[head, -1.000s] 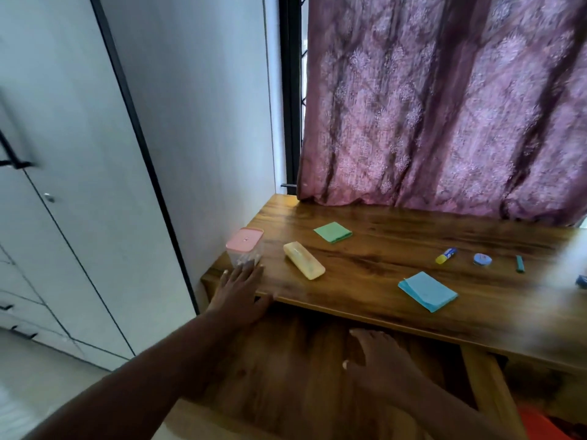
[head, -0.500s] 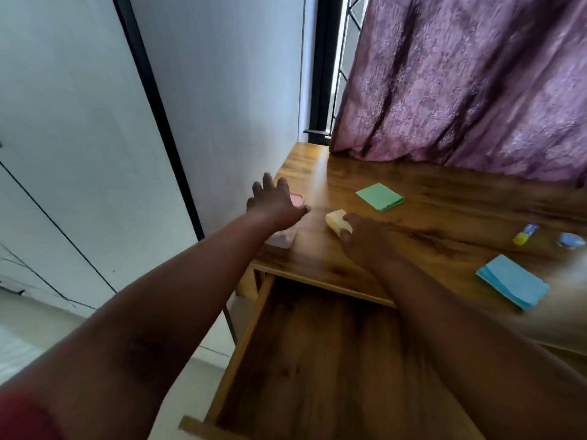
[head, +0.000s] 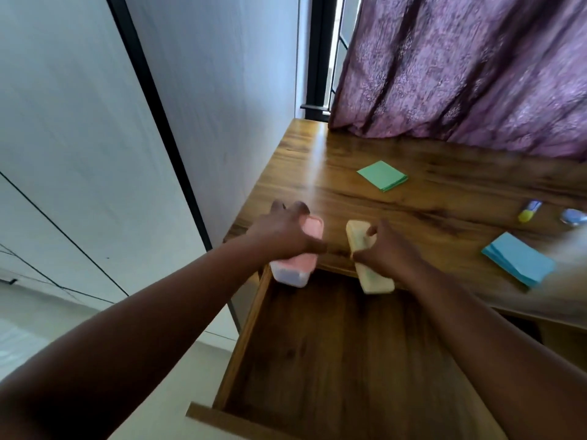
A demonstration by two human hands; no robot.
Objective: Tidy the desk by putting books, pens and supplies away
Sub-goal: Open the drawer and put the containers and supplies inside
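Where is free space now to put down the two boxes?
The open drawer floor below both hands is bare wood. The desk is also bare between its left edge and the green notes. It is crowded at right: blue notes, glue stick, a small blue thing.

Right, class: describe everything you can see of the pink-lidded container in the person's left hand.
The pink-lidded container is a small box with rounded corners, a clear, seemingly plastic body and a flat pink lid that is on. The left hand grips it from above, fingers curled over the lid. It is tilted, its clear bottom end toward the camera, at the desk's front left corner, over the back of the open drawer. Its contents cannot be made out.
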